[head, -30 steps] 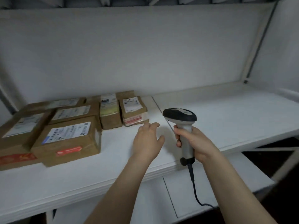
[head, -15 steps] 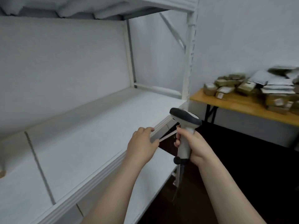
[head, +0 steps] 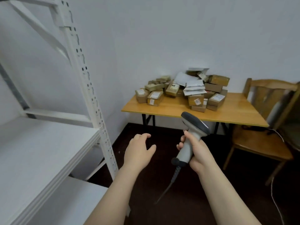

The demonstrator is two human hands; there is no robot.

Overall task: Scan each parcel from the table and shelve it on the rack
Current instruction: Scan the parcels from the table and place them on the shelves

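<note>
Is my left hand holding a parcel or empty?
Empty: the bare left hand hovers with relaxed fingers, gripping nothing.

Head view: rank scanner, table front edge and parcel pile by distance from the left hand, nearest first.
1. scanner: just right of the left hand, gripped by the right hand.
2. table: its front edge lies ahead, beyond the scanner.
3. parcel pile: farthest, toward the table's back.

I get soft, even, rather dim light. The floor (head: 170, 213) beneath the left hand (head: 138, 151) sinks to near black. Left of it the rack upright (head: 90, 98) bows with lens distortion; right of the right hand (head: 199, 153) the chair (head: 259, 143) smears into blur
</note>
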